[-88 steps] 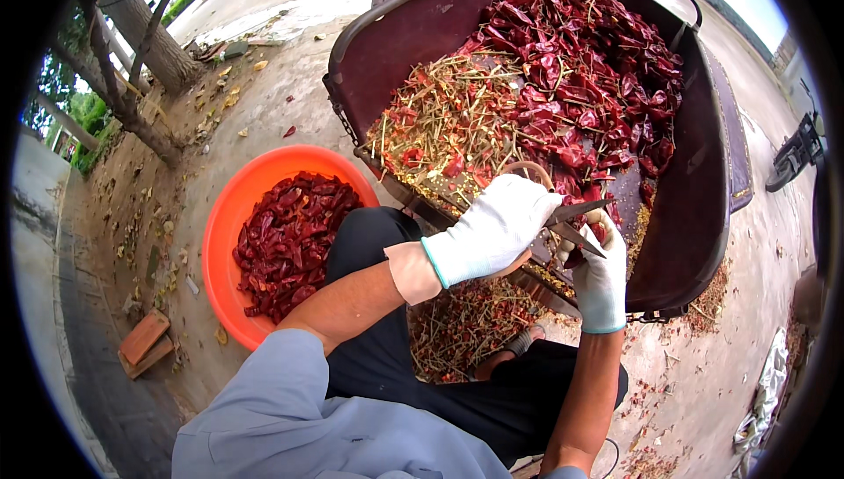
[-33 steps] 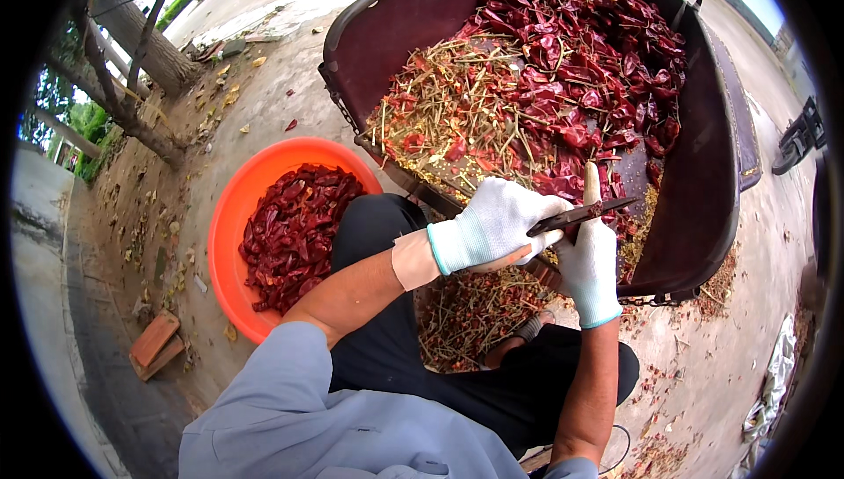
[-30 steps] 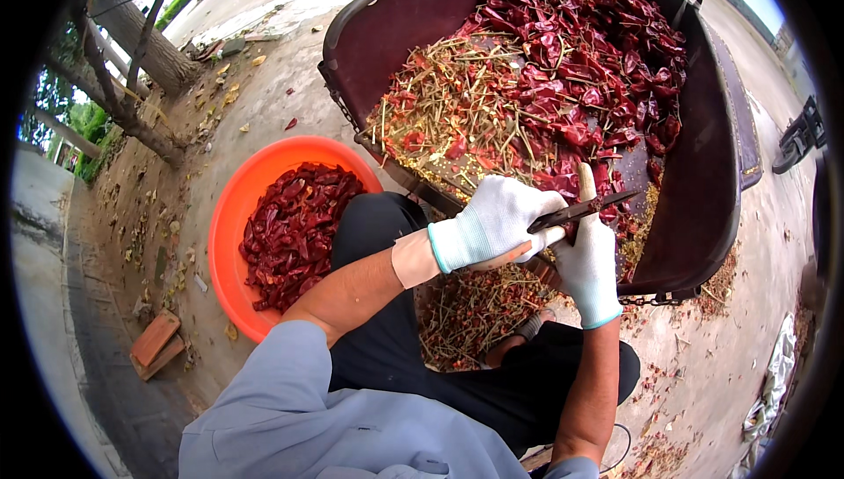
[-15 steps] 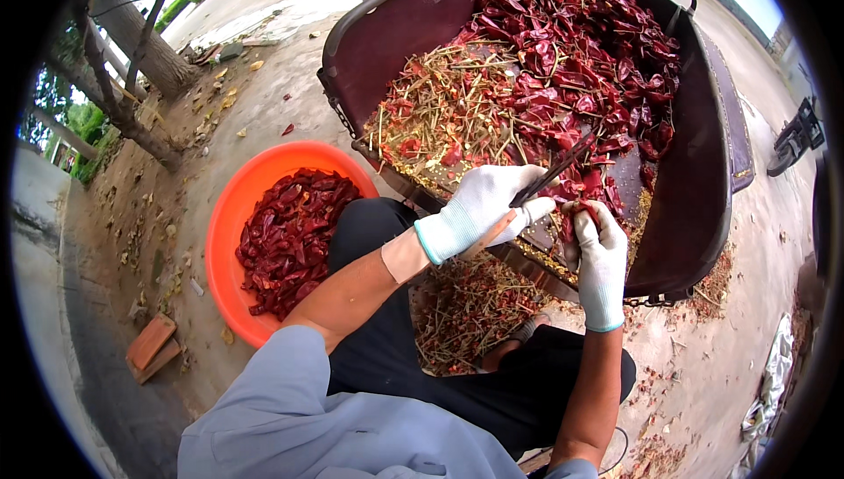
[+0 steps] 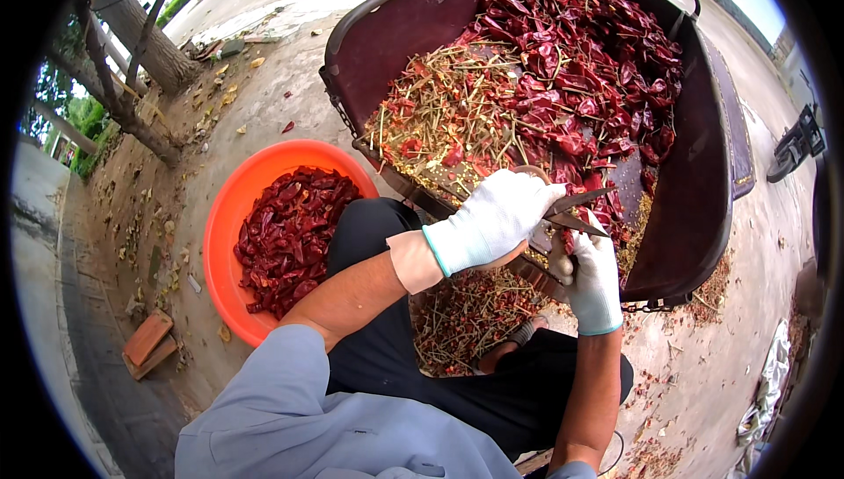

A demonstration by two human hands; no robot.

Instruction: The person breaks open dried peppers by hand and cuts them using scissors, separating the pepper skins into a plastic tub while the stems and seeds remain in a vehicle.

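Observation:
In a white knit glove, my left hand [image 5: 498,215] is closed round a pair of scissors [image 5: 584,201], whose dark blades stand apart and point right. My right hand [image 5: 596,281], gloved too, pinches a dried red chili pepper [image 5: 568,240] right at the blades. Both hands are over the near edge of a dark maroon cart bed [image 5: 703,206]. Inside it lie a heap of whole dried chilies [image 5: 585,66] and, to the left, a pile of cut stems and seeds [image 5: 448,105].
A round orange basin [image 5: 220,242] with dried chilies in it sits on the ground at left. Stem scraps [image 5: 475,308] litter the ground under the cart. Further left are brick pieces [image 5: 149,343] and tree trunks [image 5: 149,31]. A pedal-like black part [image 5: 798,141] shows at far right.
The scissors have swung from pointing up and away to pointing right, and their blades have opened. My right hand has shifted slightly down, still with a chili pepper.

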